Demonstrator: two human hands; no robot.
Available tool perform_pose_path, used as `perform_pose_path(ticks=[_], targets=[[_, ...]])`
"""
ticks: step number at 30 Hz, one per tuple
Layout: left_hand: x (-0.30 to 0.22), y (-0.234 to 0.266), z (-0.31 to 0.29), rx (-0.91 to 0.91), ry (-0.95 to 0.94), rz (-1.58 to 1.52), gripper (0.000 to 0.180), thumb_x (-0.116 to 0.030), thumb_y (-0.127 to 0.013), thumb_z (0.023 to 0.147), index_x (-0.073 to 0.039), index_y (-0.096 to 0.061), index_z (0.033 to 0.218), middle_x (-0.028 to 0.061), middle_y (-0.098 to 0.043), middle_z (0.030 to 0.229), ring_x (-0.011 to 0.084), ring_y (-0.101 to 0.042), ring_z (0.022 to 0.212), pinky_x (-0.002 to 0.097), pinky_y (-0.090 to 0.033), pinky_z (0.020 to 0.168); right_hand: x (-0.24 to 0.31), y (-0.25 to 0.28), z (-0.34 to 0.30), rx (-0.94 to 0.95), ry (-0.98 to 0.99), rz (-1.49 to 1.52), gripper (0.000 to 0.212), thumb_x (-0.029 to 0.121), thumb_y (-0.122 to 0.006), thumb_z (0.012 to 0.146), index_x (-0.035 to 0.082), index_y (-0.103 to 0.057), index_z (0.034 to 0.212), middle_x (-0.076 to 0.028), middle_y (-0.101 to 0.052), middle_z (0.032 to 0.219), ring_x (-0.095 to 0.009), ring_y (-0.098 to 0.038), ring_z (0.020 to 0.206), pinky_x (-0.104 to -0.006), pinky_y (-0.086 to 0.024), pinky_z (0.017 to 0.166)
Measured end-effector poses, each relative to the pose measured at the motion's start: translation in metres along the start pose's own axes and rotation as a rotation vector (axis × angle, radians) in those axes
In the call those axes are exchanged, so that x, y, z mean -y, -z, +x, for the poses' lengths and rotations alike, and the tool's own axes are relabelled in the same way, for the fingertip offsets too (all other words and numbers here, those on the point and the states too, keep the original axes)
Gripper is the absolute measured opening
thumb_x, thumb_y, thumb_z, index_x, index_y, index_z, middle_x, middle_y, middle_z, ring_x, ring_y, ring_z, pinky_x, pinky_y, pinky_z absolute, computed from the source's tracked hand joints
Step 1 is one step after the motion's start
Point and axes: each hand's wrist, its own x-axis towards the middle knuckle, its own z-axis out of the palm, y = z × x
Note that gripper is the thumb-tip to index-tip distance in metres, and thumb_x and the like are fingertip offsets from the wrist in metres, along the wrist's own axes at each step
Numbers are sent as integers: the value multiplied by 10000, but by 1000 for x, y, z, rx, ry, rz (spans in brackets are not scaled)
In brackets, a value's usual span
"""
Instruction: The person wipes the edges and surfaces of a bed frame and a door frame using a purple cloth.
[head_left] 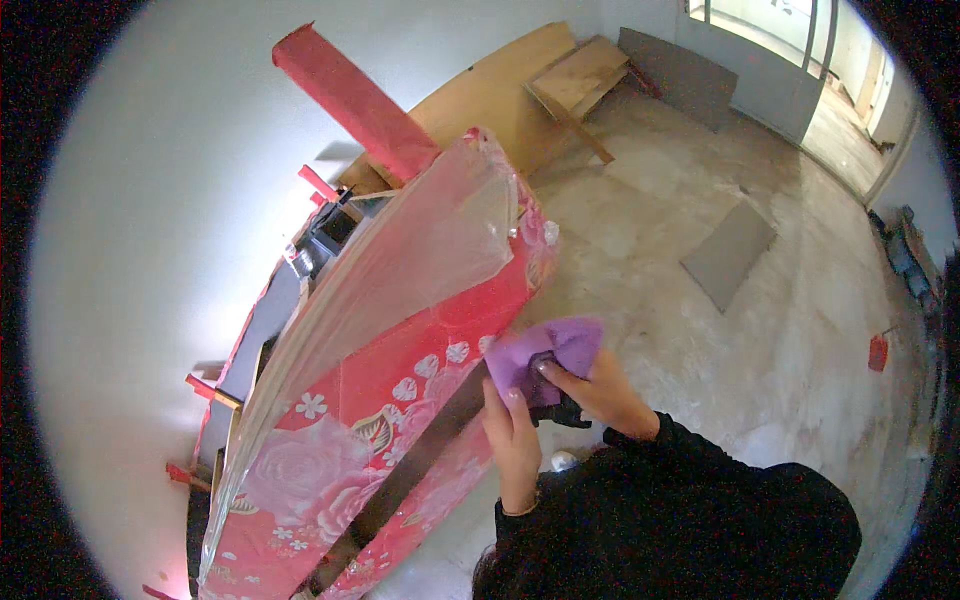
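A purple cloth [530,350] is bunched between my two hands, just off the edge of a large piece of furniture. My left hand [513,440] grips its near left side, fingers closed and thumb on top. My right hand [605,388] pinches it from the right, thumb pressed in beside a small dark object [543,362] whose kind I cannot make out. Below the cloth a black object [562,412] shows in part. The furniture has pink and red floral covering [390,375], with clear plastic film [400,260] over its upper part and a dark strip [425,440] along it.
A red-wrapped post [355,100] sticks up from the furniture's far end. Behind the furniture, black items [328,235] lie near the white wall [150,250]. Wooden boards [580,75] lean at the back. A grey flat sheet [730,255] and a small red piece [878,352] lie on the stained floor.
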Motion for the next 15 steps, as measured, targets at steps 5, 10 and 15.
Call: perform_pose_path(ticks=[5,10,15], targets=[[14,32,-26,-160,194,-26,506,-216,-454,937,95,-305,1307,230,-458,1231,272,-480,1091,346,-384,910,-11,-49,4,-27,294,-60,356,359,-609,800,22,-612,914,-168,-616,743,-324,-597,657,-380,-481,612],[35,51,-46,-437,278,-25,653,-334,-484,925,66,-226,1371,268,-250,1408,301,-303,1291,365,-296,1026,-36,-87,-1,435,301,-463,371,346,-570,762,-7,-574,649,-212,-547,582,-400,-548,531,-462,-446,476],[61,53,-72,-171,58,484,649,-377,-450,932,48,-238,1374,262,-312,1375,317,-358,1254,371,-361,979,-17,-50,-47,284,91,-468,543,486,-512,818,-23,-580,643,-237,-569,631,-413,-571,580,-484,-463,530]])
